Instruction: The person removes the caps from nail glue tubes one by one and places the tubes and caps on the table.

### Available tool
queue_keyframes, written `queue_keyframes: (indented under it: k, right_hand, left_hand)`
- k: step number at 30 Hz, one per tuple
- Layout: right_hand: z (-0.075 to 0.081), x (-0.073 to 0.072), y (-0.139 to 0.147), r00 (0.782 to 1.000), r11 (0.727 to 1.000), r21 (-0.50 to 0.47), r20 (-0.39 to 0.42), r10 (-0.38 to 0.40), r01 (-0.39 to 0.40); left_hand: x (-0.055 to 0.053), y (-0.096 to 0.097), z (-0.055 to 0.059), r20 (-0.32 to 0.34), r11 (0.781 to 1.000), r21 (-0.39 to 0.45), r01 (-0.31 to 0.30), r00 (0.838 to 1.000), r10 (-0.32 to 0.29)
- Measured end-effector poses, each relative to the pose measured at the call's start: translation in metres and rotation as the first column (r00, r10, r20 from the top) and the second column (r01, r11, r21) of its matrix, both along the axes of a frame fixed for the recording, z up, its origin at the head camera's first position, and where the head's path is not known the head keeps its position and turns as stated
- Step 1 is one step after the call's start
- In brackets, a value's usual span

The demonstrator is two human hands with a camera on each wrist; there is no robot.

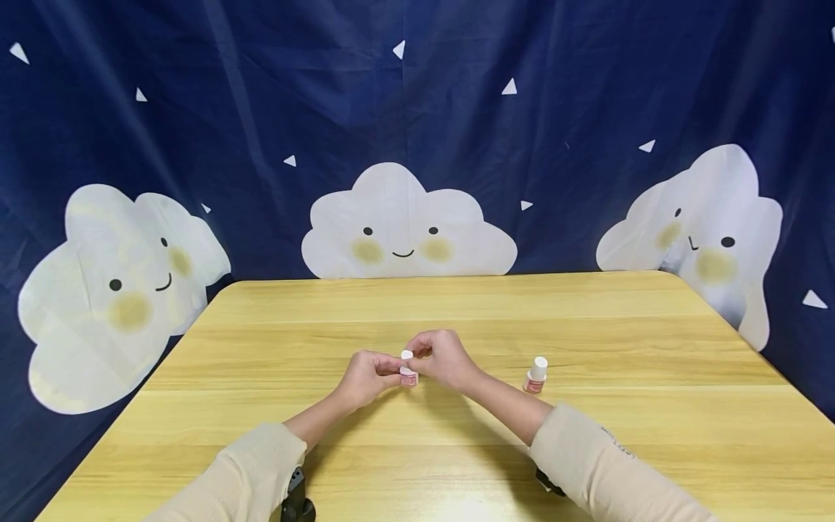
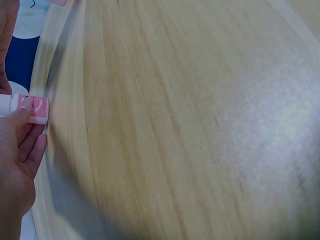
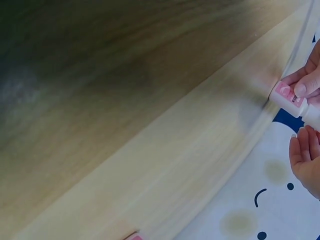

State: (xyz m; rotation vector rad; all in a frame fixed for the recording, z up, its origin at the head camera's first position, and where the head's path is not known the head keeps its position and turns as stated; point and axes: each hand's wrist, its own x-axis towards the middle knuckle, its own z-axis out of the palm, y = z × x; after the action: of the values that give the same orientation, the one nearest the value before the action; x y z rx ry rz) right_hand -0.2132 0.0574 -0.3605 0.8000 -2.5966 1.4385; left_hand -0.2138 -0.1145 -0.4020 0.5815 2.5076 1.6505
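Note:
Near the middle of the table, a small white bottle [image 1: 409, 378] with a pink label is held between the two hands. The left hand [image 1: 370, 378] pinches its body, the thumb lying over the label in the left wrist view. At the white cap [image 1: 407, 354] is the right hand [image 1: 445, 359], its thumb and fingers bent about the cap. In the right wrist view the bottle [image 3: 289, 100] lies tilted, and part of the cap runs out of the frame. A second white bottle [image 1: 536, 375] with a reddish label stands upright, capped, to the right of the hands.
The light wooden table [image 1: 261, 333] has rounded far corners. Behind it hangs a dark blue curtain [image 1: 457, 130] with white clouds and small triangles. Beige sleeves [image 1: 587, 449] and dark wrist devices [image 1: 297, 500] are near the table's front.

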Motion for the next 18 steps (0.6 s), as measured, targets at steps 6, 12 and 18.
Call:
queue_keyframes:
  k: [6, 12, 18]
  right_hand:
    - [0.0016, -0.0002, 0.0001, 1.0, 0.999, 0.029, -0.022, 0.015, -0.015]
    - [0.0008, -0.0007, 0.0004, 0.999, 0.999, 0.042, -0.03, 0.034, -0.033]
    - [0.0003, -0.0004, 0.0, 0.998, 0.999, 0.033, -0.032, 0.044, -0.043]
  left_hand:
    - [0.0004, 0.0, -0.0002, -0.003, 1.0, 0.002, 0.006, 1.0, -0.006]
    - [-0.0004, 0.0, -0.0013, -0.006, 1.0, 0.002, 0.011, 1.0, -0.011]
    - [-0.0005, -0.0005, -0.0028, -0.002, 1.0, 0.001, 0.008, 1.0, -0.008]
